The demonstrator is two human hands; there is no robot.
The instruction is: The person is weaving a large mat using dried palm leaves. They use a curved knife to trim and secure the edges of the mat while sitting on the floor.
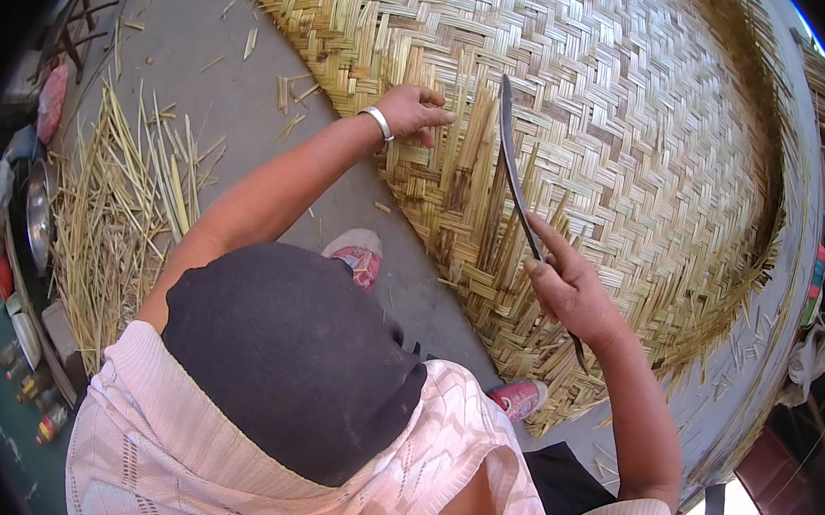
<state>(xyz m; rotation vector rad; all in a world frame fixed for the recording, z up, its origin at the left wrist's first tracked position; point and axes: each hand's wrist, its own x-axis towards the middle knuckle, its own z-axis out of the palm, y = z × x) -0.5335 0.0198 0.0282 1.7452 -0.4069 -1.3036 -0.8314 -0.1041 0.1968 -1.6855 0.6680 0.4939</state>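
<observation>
A large woven mat [622, 109] of split pale and brown strips spreads before me, with loose strip ends [465, 164] standing up along its near edge. My right hand [572, 286] grips a long, thin, dark curved blade [512, 163] near its lower part. The blade's tip points away from me over the mat, and its other end shows below my hand. My left hand [413, 113], with a white band [379, 122] on the wrist, hovers at the mat's near left edge, beside the strip ends. Its fingers are bent but apart, and nothing shows between them.
A heap of loose strips [107, 221] lies on the grey floor [273, 172] to my left, beside a shiny metal basin [38, 215] and several bottles [42, 402]. My red-and-white shoes [359, 256] stand at the mat's near edge. The mat's right side curls upward.
</observation>
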